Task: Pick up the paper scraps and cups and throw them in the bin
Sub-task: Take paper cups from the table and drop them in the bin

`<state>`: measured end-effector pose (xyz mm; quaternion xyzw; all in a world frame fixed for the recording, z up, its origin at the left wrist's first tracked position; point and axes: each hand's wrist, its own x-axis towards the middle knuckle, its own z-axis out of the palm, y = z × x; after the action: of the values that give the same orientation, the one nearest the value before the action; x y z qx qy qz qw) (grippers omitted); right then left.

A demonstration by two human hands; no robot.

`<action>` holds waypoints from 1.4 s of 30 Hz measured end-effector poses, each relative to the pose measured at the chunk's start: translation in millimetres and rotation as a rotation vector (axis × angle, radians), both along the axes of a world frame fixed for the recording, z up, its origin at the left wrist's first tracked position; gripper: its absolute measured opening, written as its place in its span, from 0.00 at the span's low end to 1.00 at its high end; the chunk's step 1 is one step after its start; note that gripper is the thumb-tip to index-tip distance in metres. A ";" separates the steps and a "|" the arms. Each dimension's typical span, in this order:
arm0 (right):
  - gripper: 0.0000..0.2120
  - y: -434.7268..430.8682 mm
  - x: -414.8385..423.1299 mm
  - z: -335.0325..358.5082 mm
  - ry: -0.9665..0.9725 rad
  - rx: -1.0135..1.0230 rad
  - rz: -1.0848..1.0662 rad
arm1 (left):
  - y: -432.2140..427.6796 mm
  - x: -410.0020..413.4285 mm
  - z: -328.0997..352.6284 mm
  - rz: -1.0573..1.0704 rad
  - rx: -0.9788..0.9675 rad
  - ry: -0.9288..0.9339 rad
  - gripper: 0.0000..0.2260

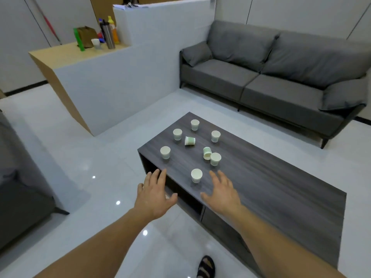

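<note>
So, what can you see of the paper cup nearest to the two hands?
The cup is small, whitish with a pale green tint, and looks like paper. It stands upright, mouth up, on the dark wood-grain table, close to its edge nearest the person. Nothing but the table touches it: the open left hand and right hand are on either side, both apart from it.

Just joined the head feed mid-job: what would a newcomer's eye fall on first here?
First, the paper cups scattered over the near-left end of the dark coffee table: six stand upright and two lie on their sides. Next, the left hand and right hand, both with fingers spread, on either side of the nearest cup. A grey sofa fills the background at the right.
</note>
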<state>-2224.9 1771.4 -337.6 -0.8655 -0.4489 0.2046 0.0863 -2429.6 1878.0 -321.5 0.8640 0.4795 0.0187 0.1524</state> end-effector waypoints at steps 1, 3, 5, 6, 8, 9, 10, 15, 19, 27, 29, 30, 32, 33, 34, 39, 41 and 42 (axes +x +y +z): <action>0.41 11.3 6.3 -6.2 0.014 -0.017 0.013 | 9.6 7.6 -3.1 0.006 -0.020 0.017 0.39; 0.41 33.5 20.5 -19.1 0.029 -0.052 0.027 | 28.8 25.8 -10.0 0.022 -0.043 0.023 0.40; 0.42 53.9 33.7 -30.2 0.052 -0.093 0.026 | 46.0 42.9 -19.1 0.005 -0.076 0.027 0.40; 0.41 65.0 40.2 -36.7 0.062 -0.102 0.024 | 55.7 50.7 -26.0 -0.009 -0.082 0.028 0.40; 0.41 86.9 52.0 -50.4 0.072 -0.117 0.035 | 78.2 65.9 -39.7 -0.041 -0.085 0.046 0.40; 0.40 100.4 58.4 -58.5 0.071 -0.125 0.036 | 94.0 75.3 -47.6 -0.055 -0.093 0.055 0.40; 0.40 114.5 65.1 -68.4 0.071 -0.139 0.027 | 111.4 85.4 -58.6 -0.065 -0.111 0.064 0.40; 0.41 169.3 88.5 -122.0 0.096 -0.243 -0.046 | 187.3 126.8 -120.2 -0.188 -0.218 0.090 0.40; 0.43 202.5 93.5 -176.3 0.137 -0.327 -0.106 | 237.4 149.2 -172.4 -0.282 -0.304 0.121 0.40; 0.40 243.9 94.4 -277.8 0.131 -0.318 -0.114 | 274.0 165.0 -272.9 -0.416 -0.548 0.003 0.41; 0.38 245.5 96.6 -288.5 0.187 -0.283 -0.188 | 274.8 167.8 -291.2 -0.439 -0.566 -0.002 0.41; 0.37 246.9 98.0 -290.3 0.224 -0.249 -0.259 | 274.8 170.0 -298.2 -0.443 -0.581 -0.008 0.41; 0.37 251.4 103.7 -288.2 0.302 -0.150 -0.439 | 275.1 179.2 -306.5 -0.442 -0.626 -0.039 0.41; 0.37 253.7 107.4 -287.0 0.339 -0.093 -0.504 | 275.8 186.0 -308.6 -0.449 -0.644 -0.062 0.41; 0.37 255.7 110.3 -285.5 0.373 -0.041 -0.537 | 276.6 193.7 -310.9 -0.459 -0.659 -0.090 0.40; 0.39 260.0 119.5 -274.7 0.517 0.072 -0.476 | 279.2 233.0 -312.1 -0.485 -0.712 -0.175 0.39; 0.39 258.9 129.5 -271.6 0.556 0.104 -0.471 | 279.7 242.9 -313.0 -0.526 -0.716 -0.202 0.35; 0.38 257.8 137.8 -269.8 0.544 0.130 -0.469 | 279.8 245.9 -313.4 -0.533 -0.703 -0.207 0.34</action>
<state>-2087.0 2029.2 -607.4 -0.8516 -0.2108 0.3731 0.3019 -2183.7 2157.7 -635.0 0.8466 0.1997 -0.0991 0.4833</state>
